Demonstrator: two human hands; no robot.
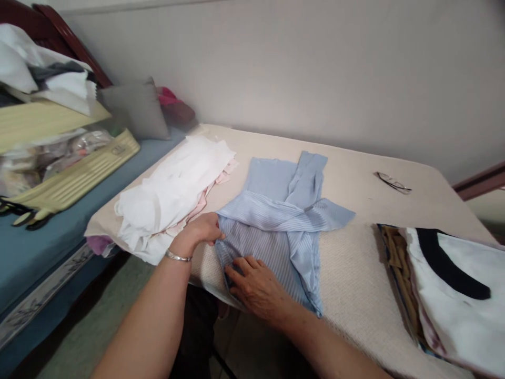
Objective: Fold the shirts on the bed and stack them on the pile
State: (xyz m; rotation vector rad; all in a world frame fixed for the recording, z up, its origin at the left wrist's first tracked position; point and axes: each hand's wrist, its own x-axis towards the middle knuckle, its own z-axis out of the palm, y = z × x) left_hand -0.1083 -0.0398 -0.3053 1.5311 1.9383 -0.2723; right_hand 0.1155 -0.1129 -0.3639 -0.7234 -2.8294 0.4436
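Lying at the centre of the frame, a light blue garment (272,231) is spread over the near part of a table covered in cream cloth (351,279); part of it is striped and part plain, and a striped section is laid across its middle. Its left edge is held by the left hand (203,229), the fingers and thumb drawn together on the fabric; a silver bracelet (178,257) is worn on that wrist. The right hand (256,287) is placed palm down on the garment's lower left part, fingers somewhat apart — whether cloth is gripped beneath them cannot be told. Left of centre, a heap of white cloth (177,179) is noted just beside the left hand, with pink fabric (199,205) showing along its right edge. At the lower right, a stack of folded clothes (453,295) is topped by a white piece with a black band. Eyeglasses (392,182) are seen at the right, near the table's far side. At the left, a bed (35,247) is occupied by a pale yellow open case (74,181) — its contents blurred — and a grey pillow (136,108) is set near the upper left.
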